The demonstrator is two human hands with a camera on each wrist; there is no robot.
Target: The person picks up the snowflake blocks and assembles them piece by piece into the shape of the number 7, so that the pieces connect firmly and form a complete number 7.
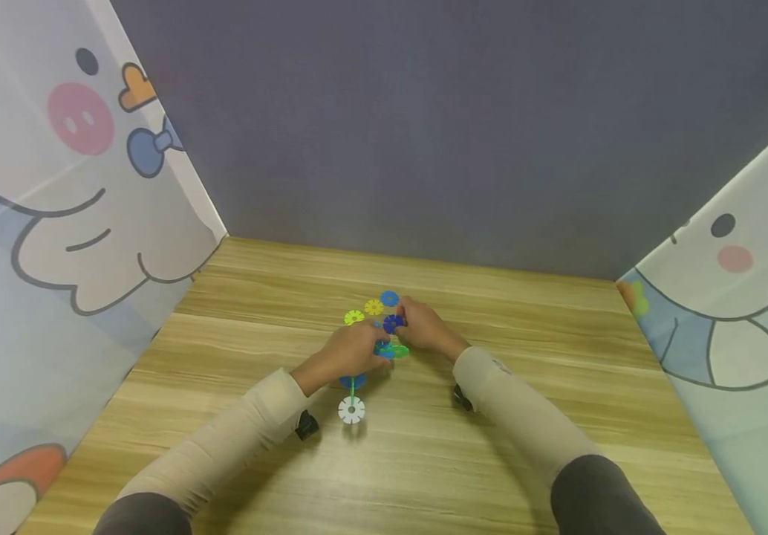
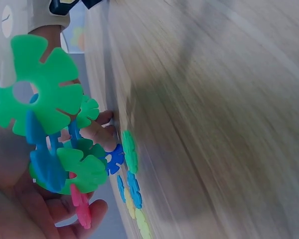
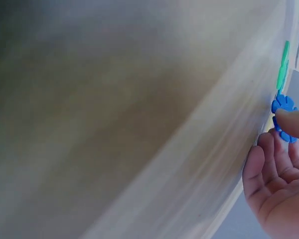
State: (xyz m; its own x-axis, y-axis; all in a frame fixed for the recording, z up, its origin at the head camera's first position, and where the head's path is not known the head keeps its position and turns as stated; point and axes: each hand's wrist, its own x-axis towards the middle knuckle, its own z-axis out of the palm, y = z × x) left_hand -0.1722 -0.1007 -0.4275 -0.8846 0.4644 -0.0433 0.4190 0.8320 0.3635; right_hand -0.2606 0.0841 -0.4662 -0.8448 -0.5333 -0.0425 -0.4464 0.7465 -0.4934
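In the head view my left hand (image 1: pixel 347 351) grips a cluster of joined notched plastic discs. A white disc (image 1: pixel 351 410) sticks out toward me. The left wrist view shows the cluster's big green disc (image 2: pixel 50 94), blue discs (image 2: pixel 49 164) and a pink disc (image 2: pixel 80 206) beside the curled fingers. My right hand (image 1: pixel 424 325) pinches a dark blue disc (image 1: pixel 393 323) between thumb and fingers, close to the left fingertips. In the right wrist view the thumb lies over this blue disc (image 3: pixel 283 103). Whether it touches the cluster, I cannot tell.
Beyond the hands are a yellow-green disc (image 1: pixel 353 317), a yellow disc (image 1: pixel 373 307) and a lighter blue disc (image 1: pixel 389 299). A green disc (image 1: pixel 400 351) lies between the hands. The wooden table (image 1: pixel 558 386) meets a grey panel (image 1: pixel 424 134) and printed side walls.
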